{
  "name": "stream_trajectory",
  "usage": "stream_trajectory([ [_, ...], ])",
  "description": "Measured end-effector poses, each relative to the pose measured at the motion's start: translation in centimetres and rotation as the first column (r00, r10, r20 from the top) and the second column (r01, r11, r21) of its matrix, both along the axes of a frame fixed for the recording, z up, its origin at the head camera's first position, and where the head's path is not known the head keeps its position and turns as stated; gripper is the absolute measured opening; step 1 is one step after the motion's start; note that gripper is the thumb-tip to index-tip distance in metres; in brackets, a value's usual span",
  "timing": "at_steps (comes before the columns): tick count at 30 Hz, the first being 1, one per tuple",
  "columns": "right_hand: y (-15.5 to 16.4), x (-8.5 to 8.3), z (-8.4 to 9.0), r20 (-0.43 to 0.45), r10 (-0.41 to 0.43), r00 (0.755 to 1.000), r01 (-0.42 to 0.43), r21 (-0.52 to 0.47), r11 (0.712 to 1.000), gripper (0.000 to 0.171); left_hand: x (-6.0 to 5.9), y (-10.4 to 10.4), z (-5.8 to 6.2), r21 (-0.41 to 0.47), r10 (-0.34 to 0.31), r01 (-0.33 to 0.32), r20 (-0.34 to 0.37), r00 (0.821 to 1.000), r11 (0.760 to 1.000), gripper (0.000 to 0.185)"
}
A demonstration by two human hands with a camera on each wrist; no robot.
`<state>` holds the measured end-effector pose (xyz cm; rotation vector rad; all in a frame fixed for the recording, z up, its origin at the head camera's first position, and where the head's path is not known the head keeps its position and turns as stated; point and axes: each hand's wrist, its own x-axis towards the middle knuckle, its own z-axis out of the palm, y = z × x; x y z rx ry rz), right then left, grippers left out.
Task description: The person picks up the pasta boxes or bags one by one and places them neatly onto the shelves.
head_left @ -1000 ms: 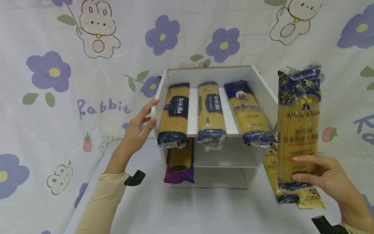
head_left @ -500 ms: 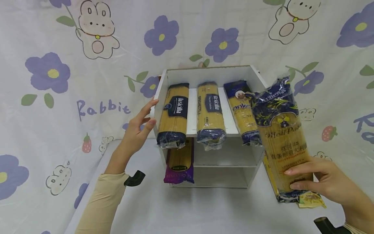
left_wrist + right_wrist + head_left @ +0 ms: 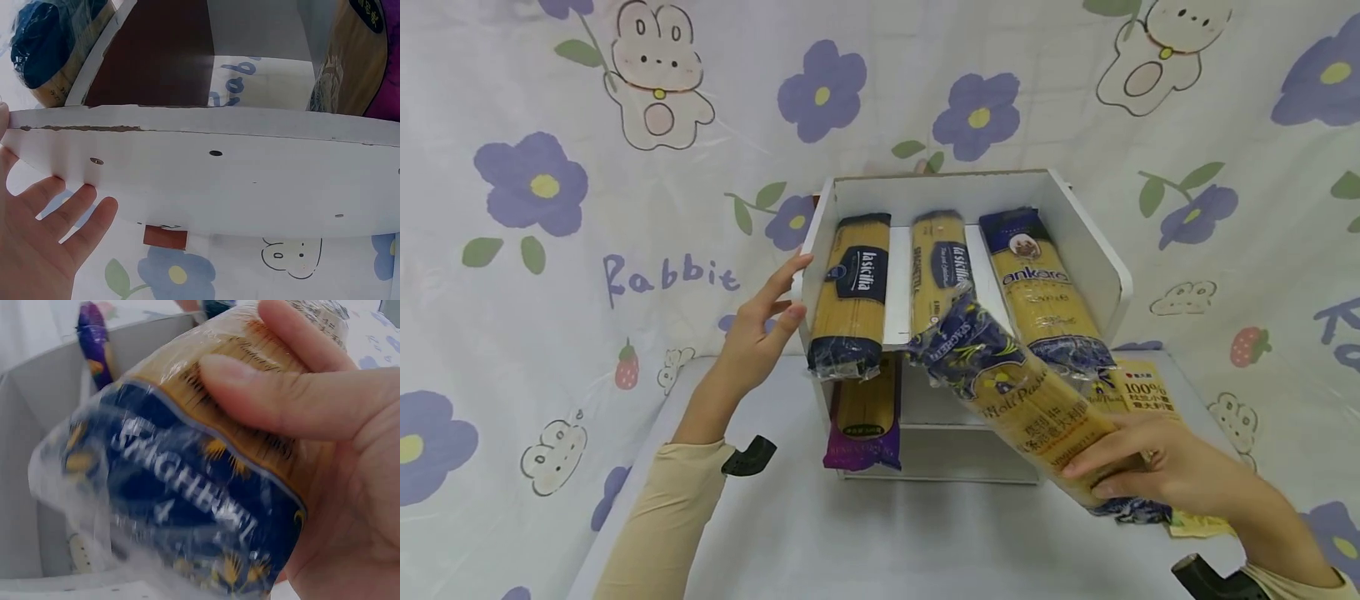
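Note:
My right hand (image 3: 1165, 467) grips the lower end of a clear-and-blue spaghetti packet (image 3: 1037, 400), its thumb across the wrapper in the right wrist view. The packet tilts up to the left, its top end in front of the middle packet and the shelf's opening. My left hand (image 3: 756, 333) rests on the left side panel of the white shelf unit (image 3: 250, 181), fingers fairly straight against the outside. On the top shelf lie a left la sicilia packet (image 3: 850, 292), a middle la sicilia packet (image 3: 942, 258), partly hidden, and an ankara packet (image 3: 1041, 283).
A purple-ended pasta packet (image 3: 862, 417) sticks out of the compartment below, at left. Beside the unit's right side, a yellow packet (image 3: 1142, 387) and another pasta packet lie on the white table (image 3: 880, 542), partly hidden by my right hand. A patterned curtain hangs behind.
The spaghetti packet went from upright at the right to a leftward tilt in front of the shelf, moved by my right hand. My left hand stays on the side panel.

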<state>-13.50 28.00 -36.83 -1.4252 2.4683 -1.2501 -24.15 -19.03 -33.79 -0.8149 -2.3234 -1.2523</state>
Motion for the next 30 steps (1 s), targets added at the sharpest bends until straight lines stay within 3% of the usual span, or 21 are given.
stream_trajectory([
  [5, -1.2, -0.6, -0.4, 0.054, -0.029, 0.998, 0.023, 0.108, 0.994, 0.032, 0.0, 0.0, 0.0, 0.005, -0.002, 0.002, -0.006, 1.0, 1.0, 0.053],
  [9, -2.2, -1.4, -0.7, 0.149, 0.001, 0.989, -0.025, 0.155, 0.988, 0.029, -0.1, 0.0, 0.1, 0.005, -0.005, 0.005, -0.01, 1.0, 1.0, 0.053],
  [15, -3.3, -2.1, -1.2, 0.339, -0.033, 0.94, -0.049, 0.23, 0.972, 0.028, 0.0, 0.1, 0.0, -0.012, 0.008, -0.008, -0.014, 1.0, 1.0, 0.056],
  [19, -3.5, -2.5, -1.5, 0.394, -0.053, 0.918, -0.064, 0.278, 0.959, 0.029, 0.1, 0.1, 0.0, -0.011, 0.006, -0.006, -0.014, 1.0, 1.0, 0.058],
  [26, -3.9, -3.5, -2.8, 0.52, 0.018, 0.854, -0.158, 0.227, 0.961, 0.042, 0.0, 0.1, -0.1, -0.01, 0.011, -0.011, -0.006, 1.0, 1.0, 0.059],
  [30, -4.1, -4.0, -3.9, 0.545, 0.04, 0.838, -0.18, 0.206, 0.962, 0.044, 0.1, 0.1, -0.1, -0.011, 0.012, -0.012, 0.0, 1.0, 1.0, 0.058],
])
